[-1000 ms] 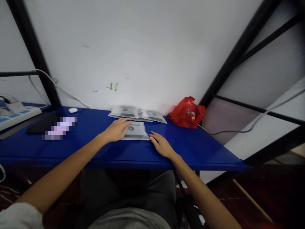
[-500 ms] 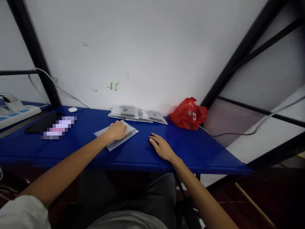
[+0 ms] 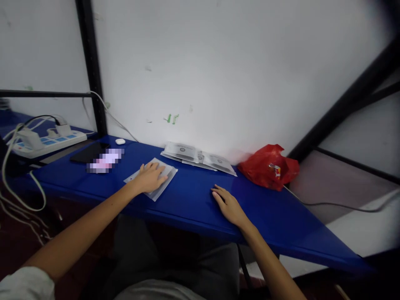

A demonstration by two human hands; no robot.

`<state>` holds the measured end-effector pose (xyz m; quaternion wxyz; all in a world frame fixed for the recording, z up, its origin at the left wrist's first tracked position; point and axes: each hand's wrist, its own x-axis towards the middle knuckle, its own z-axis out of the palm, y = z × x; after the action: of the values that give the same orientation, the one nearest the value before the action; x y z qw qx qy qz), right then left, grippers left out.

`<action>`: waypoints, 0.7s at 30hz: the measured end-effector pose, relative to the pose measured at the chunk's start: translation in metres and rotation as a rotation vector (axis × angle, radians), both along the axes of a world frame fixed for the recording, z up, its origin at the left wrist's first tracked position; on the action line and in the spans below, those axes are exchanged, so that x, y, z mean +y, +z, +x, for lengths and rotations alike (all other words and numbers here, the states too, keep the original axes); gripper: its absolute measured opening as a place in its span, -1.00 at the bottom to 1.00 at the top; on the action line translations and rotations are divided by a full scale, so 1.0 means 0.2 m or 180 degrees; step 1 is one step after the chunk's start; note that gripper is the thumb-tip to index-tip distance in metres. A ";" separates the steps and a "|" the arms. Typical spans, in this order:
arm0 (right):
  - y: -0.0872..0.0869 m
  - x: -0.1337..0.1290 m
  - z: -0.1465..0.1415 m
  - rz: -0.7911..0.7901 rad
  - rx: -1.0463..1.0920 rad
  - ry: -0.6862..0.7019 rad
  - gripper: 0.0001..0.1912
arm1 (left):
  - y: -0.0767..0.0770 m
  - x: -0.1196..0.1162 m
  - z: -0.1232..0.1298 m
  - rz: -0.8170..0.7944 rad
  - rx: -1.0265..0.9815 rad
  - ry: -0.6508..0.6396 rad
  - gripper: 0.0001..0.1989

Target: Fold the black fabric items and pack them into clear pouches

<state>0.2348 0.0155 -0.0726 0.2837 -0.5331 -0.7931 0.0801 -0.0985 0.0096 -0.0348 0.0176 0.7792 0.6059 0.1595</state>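
My left hand (image 3: 149,178) lies with fingers spread on top of a translucent zip bag (image 3: 158,191), pressing it flat against the blue desk (image 3: 187,196). The hand covers the bag's middle, so what is inside is mostly hidden. My right hand (image 3: 229,205) rests palm down on the bare desk top, fingers stretched out and holding nothing. Beyond the hands, against the wall, several similar packed zip bags (image 3: 184,154) with a dark round print lie overlapping in a row.
A crumpled red plastic bag (image 3: 265,166) sits at the back right. To the left are a black tablet-like slab (image 3: 87,153), a white earbud case (image 3: 120,141) and a white power strip (image 3: 50,143) with plugs and cables. A black metal post (image 3: 90,66) rises at the back left.
My view has turned to the left. The left hand has gone from curled fingers on the zip bag to flatter, spread ones. My right hand stays resting on the desk.
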 end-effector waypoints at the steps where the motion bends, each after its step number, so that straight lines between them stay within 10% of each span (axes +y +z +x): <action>1: 0.00 0.00 0.00 -0.0013 0.0001 0.0001 -0.57 | -0.01 -0.01 0.00 -0.0073 -0.0022 0.0005 -0.46; 9: 0.01 0.01 0.01 -0.0231 -0.0053 -0.0026 -0.47 | -0.06 0.04 -0.12 -0.0264 -0.0095 0.0537 -0.41; 21: 0.00 0.01 0.03 -0.0409 -0.0103 -0.0126 -0.43 | -0.05 0.46 -0.28 -0.0370 -0.0095 0.0925 -0.39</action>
<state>0.2415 0.0180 -0.0719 0.2375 -0.5670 -0.7801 0.1166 -0.1551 0.1023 -0.0443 0.0484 0.6785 0.7202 0.1365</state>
